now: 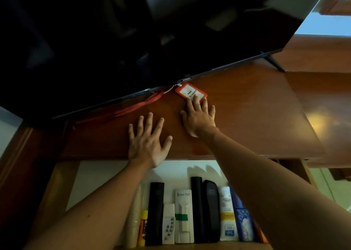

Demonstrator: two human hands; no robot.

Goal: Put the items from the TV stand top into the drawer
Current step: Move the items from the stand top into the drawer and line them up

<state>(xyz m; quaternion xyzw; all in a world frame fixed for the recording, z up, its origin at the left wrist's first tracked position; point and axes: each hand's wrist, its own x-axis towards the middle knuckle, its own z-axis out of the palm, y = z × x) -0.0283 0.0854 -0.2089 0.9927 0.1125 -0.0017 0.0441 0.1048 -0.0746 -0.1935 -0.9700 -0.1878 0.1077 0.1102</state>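
Orange badge (190, 92) reading "PAS" lies under right hand's (199, 119) flat fingertips; left hand (148, 141) rests spread.

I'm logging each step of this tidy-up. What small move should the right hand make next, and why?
Probably slide the orange badge holder toward the front edge and pinch it. The right hand has only straight fingertips on its near end, its lanyard trails under the TV, and the drawer lies open below.
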